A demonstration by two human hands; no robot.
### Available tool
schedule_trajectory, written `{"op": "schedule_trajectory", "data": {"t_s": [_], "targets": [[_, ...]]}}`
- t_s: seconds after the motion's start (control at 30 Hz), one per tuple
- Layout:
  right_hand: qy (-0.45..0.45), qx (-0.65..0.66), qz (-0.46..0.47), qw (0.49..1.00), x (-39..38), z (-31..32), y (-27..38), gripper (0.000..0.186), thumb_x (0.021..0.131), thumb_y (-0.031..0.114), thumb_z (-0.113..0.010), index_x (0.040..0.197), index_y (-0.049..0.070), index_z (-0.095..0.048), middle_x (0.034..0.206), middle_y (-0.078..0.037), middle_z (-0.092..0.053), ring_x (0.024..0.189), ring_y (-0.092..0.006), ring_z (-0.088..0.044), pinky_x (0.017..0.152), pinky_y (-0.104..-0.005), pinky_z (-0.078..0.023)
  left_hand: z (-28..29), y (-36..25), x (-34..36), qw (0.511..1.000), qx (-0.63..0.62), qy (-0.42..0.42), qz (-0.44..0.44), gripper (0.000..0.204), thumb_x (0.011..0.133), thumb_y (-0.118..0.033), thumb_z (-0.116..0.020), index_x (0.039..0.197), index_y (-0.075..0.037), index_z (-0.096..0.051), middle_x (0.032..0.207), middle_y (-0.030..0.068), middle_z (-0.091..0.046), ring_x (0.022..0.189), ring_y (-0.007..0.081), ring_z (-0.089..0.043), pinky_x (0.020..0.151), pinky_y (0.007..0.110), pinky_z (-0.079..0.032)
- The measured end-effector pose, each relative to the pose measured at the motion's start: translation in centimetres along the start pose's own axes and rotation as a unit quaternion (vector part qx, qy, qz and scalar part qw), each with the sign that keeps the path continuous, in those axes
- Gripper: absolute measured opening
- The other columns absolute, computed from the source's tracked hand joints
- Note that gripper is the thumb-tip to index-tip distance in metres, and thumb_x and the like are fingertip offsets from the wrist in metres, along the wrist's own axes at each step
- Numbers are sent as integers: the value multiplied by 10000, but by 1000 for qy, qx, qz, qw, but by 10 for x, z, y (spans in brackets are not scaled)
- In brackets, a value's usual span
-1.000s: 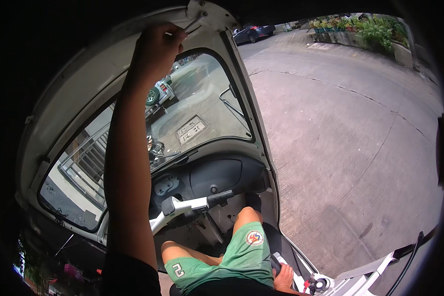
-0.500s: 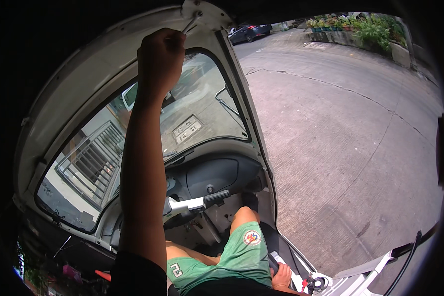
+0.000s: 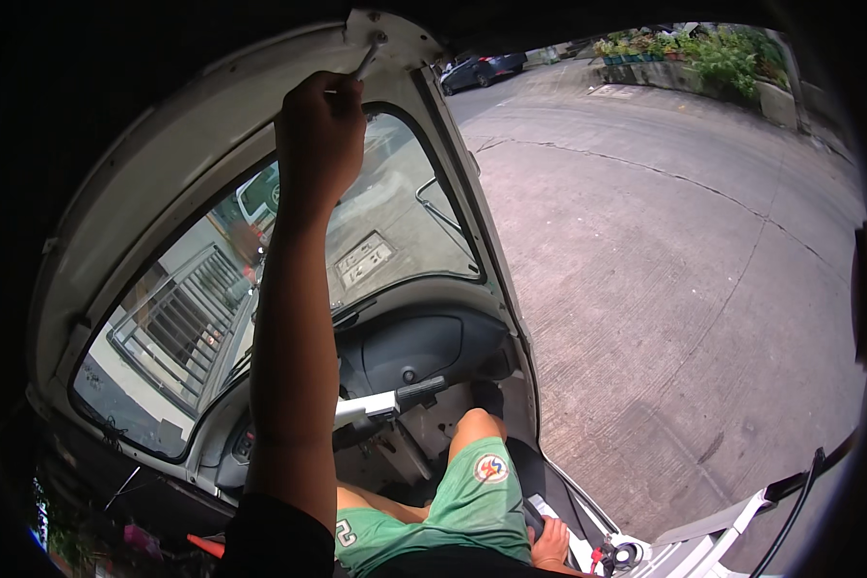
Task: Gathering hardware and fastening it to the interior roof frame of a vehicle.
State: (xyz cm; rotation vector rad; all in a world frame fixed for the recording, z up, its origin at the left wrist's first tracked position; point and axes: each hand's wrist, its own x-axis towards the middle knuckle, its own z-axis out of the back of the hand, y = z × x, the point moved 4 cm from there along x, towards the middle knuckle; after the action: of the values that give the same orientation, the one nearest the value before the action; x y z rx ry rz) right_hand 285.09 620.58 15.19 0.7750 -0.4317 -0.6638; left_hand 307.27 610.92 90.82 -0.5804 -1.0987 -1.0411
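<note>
My left hand [image 3: 329, 111] is raised in front of the windshield, closed around the shaft of a metal wrench [image 3: 367, 63]. The wrench's far end meets a bolt [image 3: 380, 39] in the pale upper corner of the windshield frame [image 3: 407, 50]. From this view I cannot tell how firmly it is seated on the bolt. Low on the right, my right hand [image 3: 551, 542] lies on the white and black edge beside my thigh, fingers stretched out, with nothing visible in it.
Below the windshield are a dark dashboard [image 3: 414, 349] and a handlebar grip [image 3: 421, 390] ahead of my knees. The right side opens onto a concrete road [image 3: 645, 260], with a dark parked car [image 3: 485, 70] and potted plants [image 3: 722, 63] beyond.
My left hand has shifted slightly down and to the right, and the wrench's angle has turned more upright. The wrench end remains at the bolt. My right hand stays in place.
</note>
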Motion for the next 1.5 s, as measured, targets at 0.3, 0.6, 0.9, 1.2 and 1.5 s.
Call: {"op": "schedule_trajectory", "data": {"t_s": [0.3, 0.6, 0.9, 1.2, 1.5], "targets": [[-8, 7, 7, 1000, -1, 8, 4, 465, 864, 412, -638, 1176, 74, -570, 1052, -132, -569, 1034, -338, -531, 891, -451, -404, -12, -4, -11, 999, -33, -14, 23, 227, 959, -185, -582, 985, 20, -676, 840, 180, -718, 797, 317, -719, 758, 390, -539], [-3, -3, 3, 1000, -3, -1, -2, 467, 859, 415, -635, 1176, 77, -572, 1058, -131, -574, 1027, -335, -536, 890, -450, -405, -83, 1, -29, 936, -335, -22, 107, 171, 1042, -209, -488, 1052, -40, -517, 707, 33, -517, 461, 97, -466, 407, 258, -382], [27, 76, -43, 996, -5, 24, 12, 663, 836, 325, -690, 1433, 143, -468, 1453, -234, -463, 1298, -394, -465, 1094, -476, -359, -118, 18, -15, 943, -282, -165, 68, 129, 1017, -220, -502, 1040, -93, -503, 755, 18, -517, 542, 76, -472, 474, 249, -417], [-15, -9, -2, 1000, -5, -3, -3, 460, 837, 388, -656, 1167, 77, -576, 1057, -130, -570, 1013, -332, -534, 877, -448, -405, -96, 13, -17, 954, -240, -170, 66, 62, 961, -64, -521, 925, -15, -532, 813, 115, -587, 749, 229, -586, 728, 353, -464], [3, 10, -6, 1000, -1, 13, 5, 456, 844, 381, -648, 1165, 67, -566, 1059, -130, -567, 1017, -329, -529, 865, -439, -403, 35, -4, 52, 979, 84, 165, -90, 246, 940, -269, -660, 998, -40, -729, 710, 71, -676, 635, 131, -619, 632, 316, -482]]}}
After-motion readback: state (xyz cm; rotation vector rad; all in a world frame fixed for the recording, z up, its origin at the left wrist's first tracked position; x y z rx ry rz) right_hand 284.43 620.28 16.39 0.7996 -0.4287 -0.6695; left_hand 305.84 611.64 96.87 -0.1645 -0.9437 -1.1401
